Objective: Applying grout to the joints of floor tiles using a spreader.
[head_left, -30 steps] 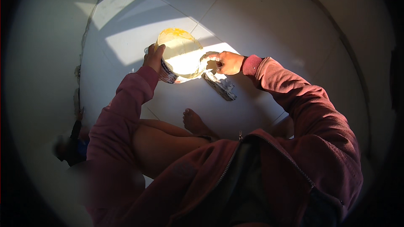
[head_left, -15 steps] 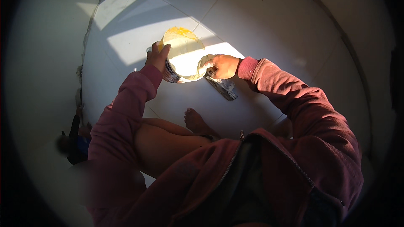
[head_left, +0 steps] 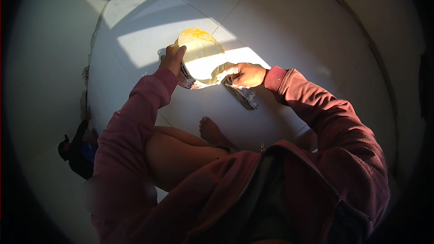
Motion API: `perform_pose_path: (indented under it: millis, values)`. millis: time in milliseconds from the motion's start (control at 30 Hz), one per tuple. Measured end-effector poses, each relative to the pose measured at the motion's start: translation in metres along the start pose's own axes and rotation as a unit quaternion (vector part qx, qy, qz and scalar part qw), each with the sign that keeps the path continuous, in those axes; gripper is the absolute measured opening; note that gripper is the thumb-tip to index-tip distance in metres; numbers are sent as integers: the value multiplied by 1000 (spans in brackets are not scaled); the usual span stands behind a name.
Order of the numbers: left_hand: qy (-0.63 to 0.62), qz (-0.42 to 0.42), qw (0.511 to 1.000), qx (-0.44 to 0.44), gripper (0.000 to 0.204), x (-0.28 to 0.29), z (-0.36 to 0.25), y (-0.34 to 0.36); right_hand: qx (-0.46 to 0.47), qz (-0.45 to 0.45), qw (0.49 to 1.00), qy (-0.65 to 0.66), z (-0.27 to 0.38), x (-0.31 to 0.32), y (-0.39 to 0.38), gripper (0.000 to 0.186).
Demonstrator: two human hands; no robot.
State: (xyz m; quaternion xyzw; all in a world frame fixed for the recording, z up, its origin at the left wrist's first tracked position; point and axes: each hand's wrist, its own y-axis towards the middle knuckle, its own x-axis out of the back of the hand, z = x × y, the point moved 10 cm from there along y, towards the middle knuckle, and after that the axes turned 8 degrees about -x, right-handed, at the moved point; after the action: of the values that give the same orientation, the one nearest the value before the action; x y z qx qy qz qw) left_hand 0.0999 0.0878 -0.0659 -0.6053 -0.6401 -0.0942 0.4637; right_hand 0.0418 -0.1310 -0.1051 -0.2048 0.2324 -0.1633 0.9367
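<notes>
A round bucket with pale, yellow-smeared inner walls is tilted so that its mouth faces me. My left hand is closed on its left side, thumb over the rim. At the right edge of the rim is my right hand, its fingers curled and whitened with paste. A flat putty knife, crusted with grey-white filler, sticks out below the right hand; the fingers cover its upper end, so the grip is partly hidden. Strong sunlight washes out the bucket's inside.
Pale floor tiles lie under the bucket, crossed by a bright sun patch. My bare foot is just below it. Walls with rough bottom edges curve along both sides. Another person in dark clothing and a cap is at the far left.
My right hand has shifted slightly right, drawing its fingers back a little at the bucket's rim. The bucket stays in my left hand. The other person's head has come into clearer view.
</notes>
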Motion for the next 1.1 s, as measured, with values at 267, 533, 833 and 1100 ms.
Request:
perform_pose_path:
  millis: [267, 533, 833, 1100]
  values:
    - [-23, -24, 999, -11, 63, 3, -6, -5, 100, 47, 980, 167, 29, 8, -12, 36]
    - [-315, 27, 949, 4, 37, -22, -10, -6, 52, -769, 618, 158, -18, 287, -210, 62]
    - [-334, 56, 941, 6, 50, -26, 1, -5, -24, -720, 688, 83, -42, 413, -221, 22]
    - [-378, 64, 923, 39, 49, -30, 6, 1, 104, -817, 504, 262, -42, 353, -242, 85]
